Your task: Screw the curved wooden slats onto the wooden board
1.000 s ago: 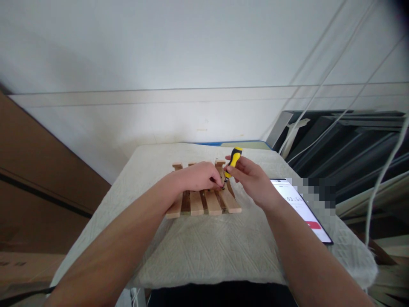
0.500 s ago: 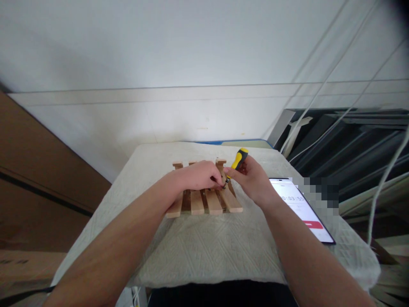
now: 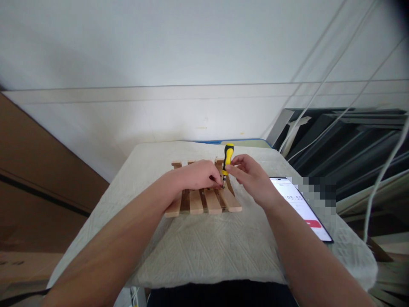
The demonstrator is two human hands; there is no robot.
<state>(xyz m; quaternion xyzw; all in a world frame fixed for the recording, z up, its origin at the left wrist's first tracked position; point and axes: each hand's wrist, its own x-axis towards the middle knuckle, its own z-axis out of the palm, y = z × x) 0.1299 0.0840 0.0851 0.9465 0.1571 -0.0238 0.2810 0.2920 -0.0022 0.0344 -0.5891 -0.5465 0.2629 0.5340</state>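
A small wooden slatted rack (image 3: 204,200) lies on a white-covered table (image 3: 204,247). My left hand (image 3: 198,175) rests on the rack with its fingers curled, the fingertips pinched at the tip of a screwdriver; what they pinch is too small to make out. My right hand (image 3: 252,177) grips the yellow and black screwdriver (image 3: 226,160), which stands nearly upright with its tip down on the rack's right side.
A phone (image 3: 302,209) with a lit timer screen lies on the table to the right. Dark panels (image 3: 351,145) and white cables (image 3: 380,179) stand at the right. A brown board (image 3: 38,170) leans at the left, and a white wall is behind.
The screwdriver handle has swung from leaning right to nearly upright. My right hand's fingers shifted on the handle. The left hand stayed on the rack.
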